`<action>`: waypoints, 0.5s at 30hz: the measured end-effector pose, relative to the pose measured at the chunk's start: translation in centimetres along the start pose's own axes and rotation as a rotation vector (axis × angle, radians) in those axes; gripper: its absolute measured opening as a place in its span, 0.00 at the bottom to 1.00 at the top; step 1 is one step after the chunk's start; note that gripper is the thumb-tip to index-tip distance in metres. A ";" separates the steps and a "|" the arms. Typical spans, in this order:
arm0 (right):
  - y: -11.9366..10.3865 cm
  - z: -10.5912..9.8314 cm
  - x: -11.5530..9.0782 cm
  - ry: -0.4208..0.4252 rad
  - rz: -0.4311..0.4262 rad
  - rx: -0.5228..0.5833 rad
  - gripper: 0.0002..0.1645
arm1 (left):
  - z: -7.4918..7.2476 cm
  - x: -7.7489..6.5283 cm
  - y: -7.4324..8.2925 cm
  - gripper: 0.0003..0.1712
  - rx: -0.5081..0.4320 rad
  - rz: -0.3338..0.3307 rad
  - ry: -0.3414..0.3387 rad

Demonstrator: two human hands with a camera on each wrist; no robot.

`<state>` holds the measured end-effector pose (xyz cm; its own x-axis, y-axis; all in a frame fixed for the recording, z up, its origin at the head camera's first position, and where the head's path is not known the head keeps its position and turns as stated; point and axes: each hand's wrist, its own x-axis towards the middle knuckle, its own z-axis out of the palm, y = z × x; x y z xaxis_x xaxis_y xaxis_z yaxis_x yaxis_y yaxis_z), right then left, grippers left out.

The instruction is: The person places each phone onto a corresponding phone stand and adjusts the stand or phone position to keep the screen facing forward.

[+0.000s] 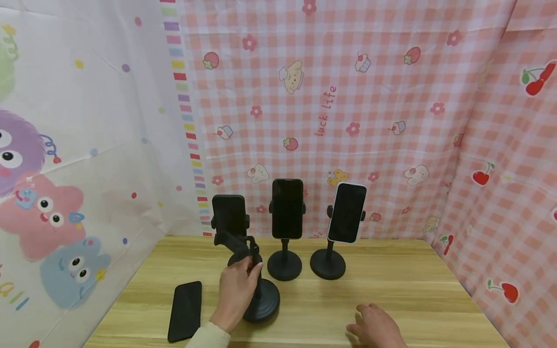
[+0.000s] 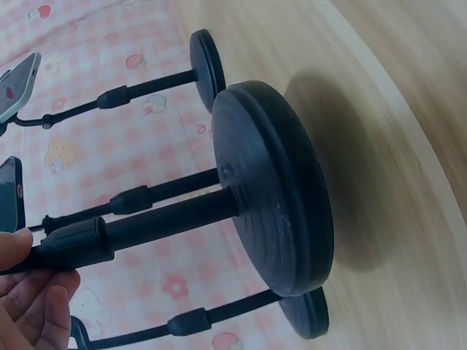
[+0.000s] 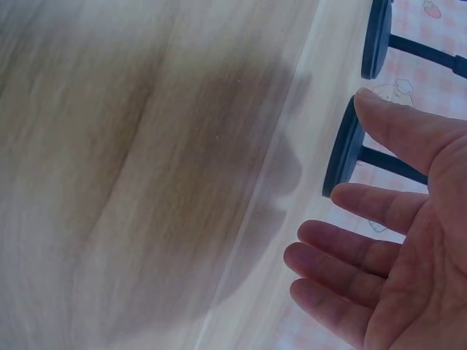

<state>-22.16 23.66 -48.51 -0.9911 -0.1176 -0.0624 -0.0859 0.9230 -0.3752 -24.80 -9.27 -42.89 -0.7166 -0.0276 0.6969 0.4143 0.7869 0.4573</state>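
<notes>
My left hand (image 1: pixel 237 290) grips the upper stem of a black phone stand (image 1: pixel 262 302). In the left wrist view, thumb and fingers wrap the collar below its holder, and the round base (image 2: pixel 273 189) seems slightly off the table, with a shadow beside it. No phone sits in this stand's holder (image 1: pixel 232 243). My right hand (image 1: pixel 377 326) hovers over the table's front right, fingers loosely spread, holding nothing. A black phone (image 1: pixel 185 311) lies flat to the left of my left hand.
Behind stand three more phone stands, carrying a dark phone (image 1: pixel 230 212), a black phone (image 1: pixel 287 208) and a white-edged phone (image 1: pixel 347 212), the last tilted. All are on the wooden table (image 1: pixel 391 270), with a pink checked cloth (image 1: pixel 383 159) at the back.
</notes>
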 end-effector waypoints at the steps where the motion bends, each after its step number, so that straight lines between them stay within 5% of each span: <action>1: 0.0 0.0 0.0 -0.004 0.004 0.003 0.35 | 0.2 0.1 0.0 0.10 0.003 0.004 0.005; 6: -0.1 -0.1 0.1 -0.021 0.023 0.016 0.34 | 1.3 0.4 0.1 0.12 0.031 0.013 0.043; 15: -0.1 -0.1 -0.1 -0.014 0.023 0.031 0.35 | 2.1 0.8 0.5 0.17 0.019 -0.094 0.021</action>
<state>-22.05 23.61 -48.39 -0.9912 -0.1019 -0.0845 -0.0596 0.9136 -0.4023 -26.36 -7.59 -43.28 -0.7399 -0.1149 0.6629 0.3349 0.7917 0.5110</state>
